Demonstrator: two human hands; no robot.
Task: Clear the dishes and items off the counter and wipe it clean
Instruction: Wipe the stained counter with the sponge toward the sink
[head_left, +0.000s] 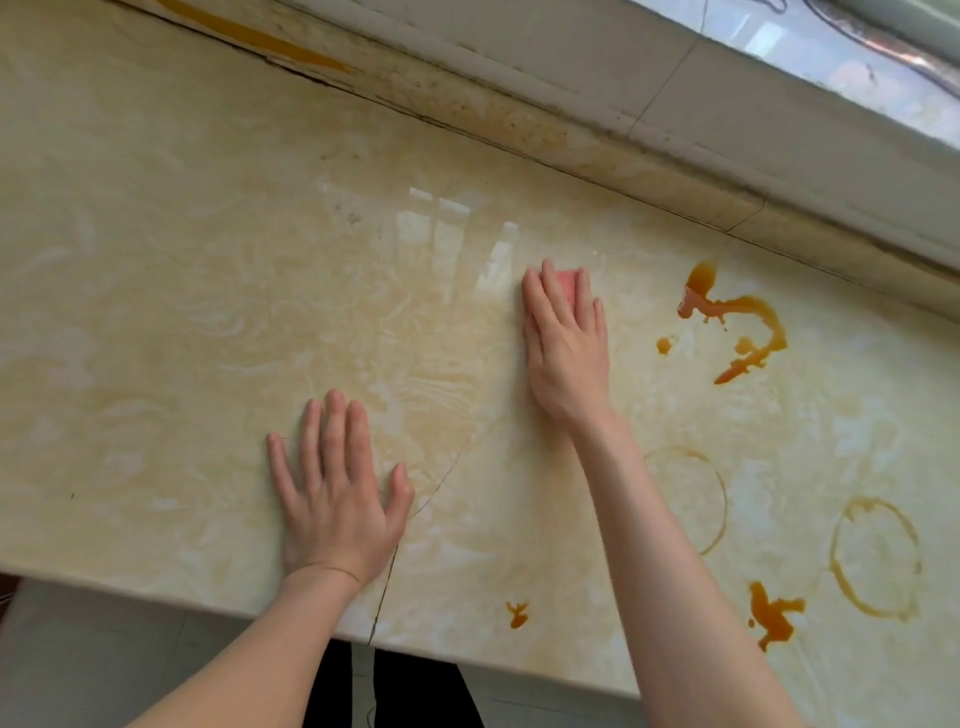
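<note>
Left hand (332, 488) flat near counter (156, 260) front edge; right hand (566, 338) flat, pressing pink sponge (569, 286); spills (748, 322) rightward.

Fig.: single view, head-worn wide-angle cam. Looks fwd and steeply down onto the counter (182, 249) from above its near edge, close in. Frame is tilted: near edge runs lower left to bottom right, back edge runs top left to mid right. Sill (649, 88) and window (857, 47) fill the top right corner.
</note>
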